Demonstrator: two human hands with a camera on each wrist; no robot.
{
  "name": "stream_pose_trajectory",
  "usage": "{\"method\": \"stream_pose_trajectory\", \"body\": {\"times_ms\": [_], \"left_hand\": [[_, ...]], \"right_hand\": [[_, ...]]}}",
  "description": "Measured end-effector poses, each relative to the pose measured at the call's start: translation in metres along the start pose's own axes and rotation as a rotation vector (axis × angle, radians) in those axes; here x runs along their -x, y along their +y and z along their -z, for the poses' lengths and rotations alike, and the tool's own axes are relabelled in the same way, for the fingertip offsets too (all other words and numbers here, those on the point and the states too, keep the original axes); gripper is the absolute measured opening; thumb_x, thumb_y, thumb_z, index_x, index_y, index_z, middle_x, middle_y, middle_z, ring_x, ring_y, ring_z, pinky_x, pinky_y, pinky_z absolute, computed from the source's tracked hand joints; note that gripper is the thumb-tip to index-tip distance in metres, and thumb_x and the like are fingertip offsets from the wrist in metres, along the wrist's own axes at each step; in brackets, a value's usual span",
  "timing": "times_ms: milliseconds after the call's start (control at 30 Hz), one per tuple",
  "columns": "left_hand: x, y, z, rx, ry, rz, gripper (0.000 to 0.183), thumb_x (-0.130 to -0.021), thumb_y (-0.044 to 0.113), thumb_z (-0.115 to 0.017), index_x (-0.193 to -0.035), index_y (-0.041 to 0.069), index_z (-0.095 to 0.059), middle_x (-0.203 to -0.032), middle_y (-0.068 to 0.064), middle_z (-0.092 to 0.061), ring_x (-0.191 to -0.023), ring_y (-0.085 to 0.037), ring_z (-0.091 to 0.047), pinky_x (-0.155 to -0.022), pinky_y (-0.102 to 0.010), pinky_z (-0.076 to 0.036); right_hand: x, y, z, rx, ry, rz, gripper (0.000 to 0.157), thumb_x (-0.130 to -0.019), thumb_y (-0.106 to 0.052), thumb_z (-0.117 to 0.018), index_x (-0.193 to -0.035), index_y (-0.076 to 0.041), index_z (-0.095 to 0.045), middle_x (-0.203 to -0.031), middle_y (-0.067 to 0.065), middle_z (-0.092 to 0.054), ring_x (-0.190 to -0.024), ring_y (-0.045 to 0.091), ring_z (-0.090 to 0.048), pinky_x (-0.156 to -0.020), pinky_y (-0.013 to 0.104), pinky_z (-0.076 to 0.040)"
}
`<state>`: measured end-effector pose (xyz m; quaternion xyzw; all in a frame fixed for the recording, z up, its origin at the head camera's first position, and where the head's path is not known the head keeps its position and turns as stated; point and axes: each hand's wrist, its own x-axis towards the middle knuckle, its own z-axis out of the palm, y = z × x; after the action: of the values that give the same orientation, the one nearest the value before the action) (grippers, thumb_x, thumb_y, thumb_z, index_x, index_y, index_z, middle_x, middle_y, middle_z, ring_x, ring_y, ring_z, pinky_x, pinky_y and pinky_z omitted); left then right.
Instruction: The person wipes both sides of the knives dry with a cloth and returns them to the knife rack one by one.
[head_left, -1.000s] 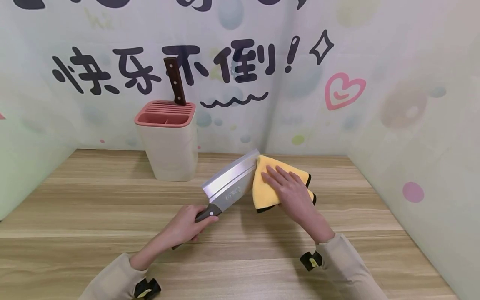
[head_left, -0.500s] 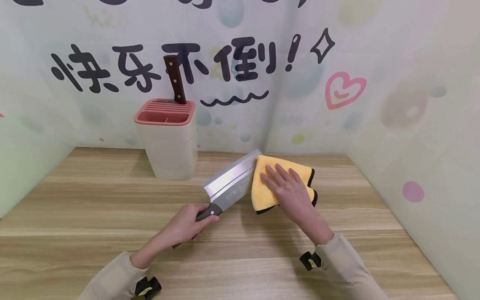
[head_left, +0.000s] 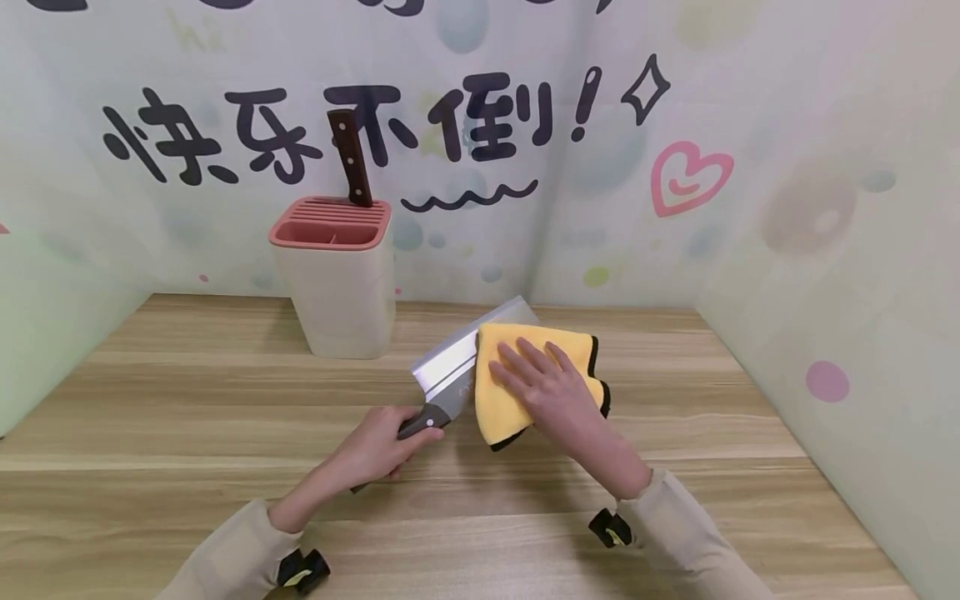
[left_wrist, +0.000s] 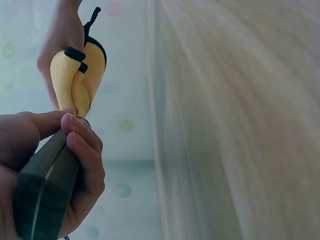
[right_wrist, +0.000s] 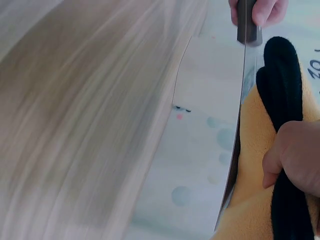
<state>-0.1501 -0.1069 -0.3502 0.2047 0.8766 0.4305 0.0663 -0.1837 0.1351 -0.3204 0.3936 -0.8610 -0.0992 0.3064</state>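
Note:
My left hand (head_left: 378, 447) grips the dark handle of a cleaver (head_left: 448, 373), whose wide, shiny blade slants up to the right above the table. The handle (left_wrist: 47, 182) fills the curled left hand in the left wrist view. A folded yellow cloth (head_left: 498, 408) with black edging lies against the blade and covers part of it; the blade's far corner shows beyond. My right hand (head_left: 558, 396) holds the cloth, fingers spread over its top. The thumb (right_wrist: 282, 155) presses the cloth from the other side in the right wrist view, where the blade appears edge-on beside it.
A white knife block (head_left: 341, 304) with a pink slotted top stands at the back left. One brown-handled knife (head_left: 350, 158) is upright in it. The wood-grain table (head_left: 225, 417) meets a printed wall covering (head_left: 480, 250) behind and at both sides.
My right hand has slid the cloth left and toward me along the blade, from near the far end to nearer the handle. The blade's far corner is now uncovered. My left hand has barely shifted.

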Motion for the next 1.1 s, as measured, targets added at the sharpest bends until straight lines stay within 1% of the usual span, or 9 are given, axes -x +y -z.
{"method": "stream_pose_trajectory", "body": {"times_ms": [100,267,400,600,767,900,1100], "left_hand": [[-0.001,0.001,0.0,-0.005,0.0,0.003,0.029,-0.088,0.027,-0.057,-0.076,0.001,-0.055,-0.045,0.003,-0.042,-0.033,-0.009,-0.045,-0.032,-0.021,-0.034],[-0.002,0.002,-0.001,-0.002,0.002,-0.001,0.03,-0.088,0.028,-0.056,-0.075,0.001,-0.055,-0.045,0.004,-0.042,-0.032,-0.006,-0.043,-0.032,-0.02,-0.033],[-0.003,0.003,-0.001,0.003,0.002,0.001,0.03,-0.088,0.028,-0.056,-0.075,0.001,-0.056,-0.045,0.004,-0.042,-0.032,-0.004,-0.042,-0.032,-0.02,-0.032],[-0.003,0.005,0.0,0.014,-0.001,0.012,0.029,-0.088,0.026,-0.057,-0.074,0.0,-0.055,-0.046,0.003,-0.043,-0.033,-0.005,-0.042,-0.032,-0.02,-0.033],[-0.002,0.005,0.0,0.027,-0.01,0.023,0.032,-0.088,0.028,-0.056,-0.072,0.0,-0.053,-0.048,0.001,-0.045,-0.034,-0.006,-0.043,-0.033,-0.02,-0.034],[-0.002,0.004,0.0,0.049,-0.019,0.017,0.032,-0.088,0.028,-0.056,-0.074,-0.001,-0.053,-0.05,-0.002,-0.047,-0.035,-0.006,-0.043,-0.033,-0.02,-0.035],[-0.002,0.003,0.0,0.04,-0.019,0.0,0.029,-0.089,0.025,-0.055,-0.077,-0.001,-0.053,-0.05,-0.005,-0.048,-0.035,-0.006,-0.043,-0.033,-0.02,-0.035]], "right_hand": [[-0.002,-0.003,0.002,0.003,0.008,0.037,0.052,-0.071,0.001,-0.069,-0.118,-0.015,-0.057,-0.125,0.006,-0.053,-0.117,0.027,-0.046,-0.093,0.046,-0.038],[-0.004,-0.008,0.004,0.0,0.011,0.075,0.052,-0.071,0.0,-0.069,-0.119,-0.016,-0.057,-0.125,0.005,-0.052,-0.117,0.026,-0.046,-0.094,0.045,-0.038],[-0.004,-0.011,0.007,-0.002,-0.007,0.109,0.053,-0.072,-0.001,-0.069,-0.12,-0.018,-0.056,-0.127,0.003,-0.051,-0.118,0.024,-0.045,-0.095,0.044,-0.037],[-0.004,-0.016,0.009,-0.026,-0.035,0.165,0.053,-0.073,-0.001,-0.068,-0.121,-0.018,-0.055,-0.13,0.002,-0.048,-0.121,0.023,-0.042,-0.097,0.043,-0.035],[-0.005,-0.019,0.008,-0.017,-0.009,0.22,0.053,-0.073,-0.003,-0.067,-0.122,-0.019,-0.055,-0.131,0.001,-0.047,-0.121,0.021,-0.042,-0.097,0.042,-0.034],[-0.005,-0.021,0.007,0.019,0.027,0.263,0.05,-0.074,-0.006,-0.066,-0.121,-0.02,-0.056,-0.131,0.001,-0.048,-0.121,0.02,-0.043,-0.097,0.04,-0.035],[-0.007,-0.022,0.006,0.05,0.043,0.285,0.049,-0.075,-0.008,-0.067,-0.121,-0.02,-0.055,-0.131,0.001,-0.047,-0.121,0.02,-0.042,-0.097,0.04,-0.035]]}}
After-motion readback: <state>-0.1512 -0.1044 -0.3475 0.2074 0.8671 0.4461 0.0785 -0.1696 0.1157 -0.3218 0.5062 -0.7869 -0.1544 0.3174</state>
